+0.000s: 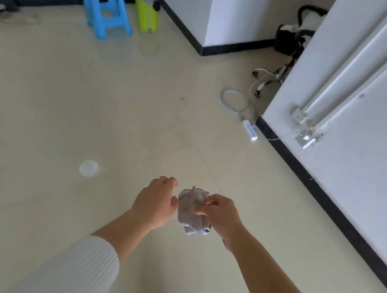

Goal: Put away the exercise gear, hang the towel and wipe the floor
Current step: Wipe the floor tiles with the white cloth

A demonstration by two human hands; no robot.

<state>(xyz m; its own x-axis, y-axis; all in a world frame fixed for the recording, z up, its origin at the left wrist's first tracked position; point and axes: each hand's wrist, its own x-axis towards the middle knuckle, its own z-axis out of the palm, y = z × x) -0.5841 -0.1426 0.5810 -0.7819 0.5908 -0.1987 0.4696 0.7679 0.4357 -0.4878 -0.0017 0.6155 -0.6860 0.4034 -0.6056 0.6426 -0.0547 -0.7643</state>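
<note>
Right grip (217, 214) pinches cloth (190, 211) above beige floor (66, 115).

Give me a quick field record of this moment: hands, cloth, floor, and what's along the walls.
right hand: pinching a crumpled cloth, held above the floor
left hand: open, beside the cloth, not clearly gripping it
floor: pale round spot left of the hands
far wall: blue stool, green bin
right wall: white power strip, coiled cable
</note>
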